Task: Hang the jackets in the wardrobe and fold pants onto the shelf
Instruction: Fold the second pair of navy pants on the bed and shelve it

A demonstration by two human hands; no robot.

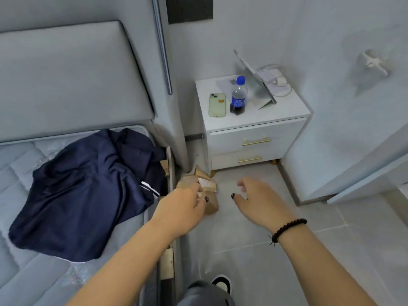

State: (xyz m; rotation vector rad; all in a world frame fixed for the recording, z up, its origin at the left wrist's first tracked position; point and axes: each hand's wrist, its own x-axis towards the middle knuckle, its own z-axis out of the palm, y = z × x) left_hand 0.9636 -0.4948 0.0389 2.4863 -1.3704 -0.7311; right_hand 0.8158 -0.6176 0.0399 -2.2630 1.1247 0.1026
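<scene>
Navy jacket (86, 191) heaped on mattress (26, 274), left — nightstand (254, 133) far right, grey tile floor (331, 250). Left hand (185, 208), right hand (260, 199) — fingers loose, empty.

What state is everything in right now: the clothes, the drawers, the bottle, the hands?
Navy garment: crumpled in a heap on the mattress, not hung or folded.
Nightstand drawers: both closed.
Cola bottle: upright, capped, partly full.
Phone: lying face down.
Tablet: propped up at a tilt.
Left hand: fingers loosely curled, holding nothing.
Right hand: open, empty.
</scene>
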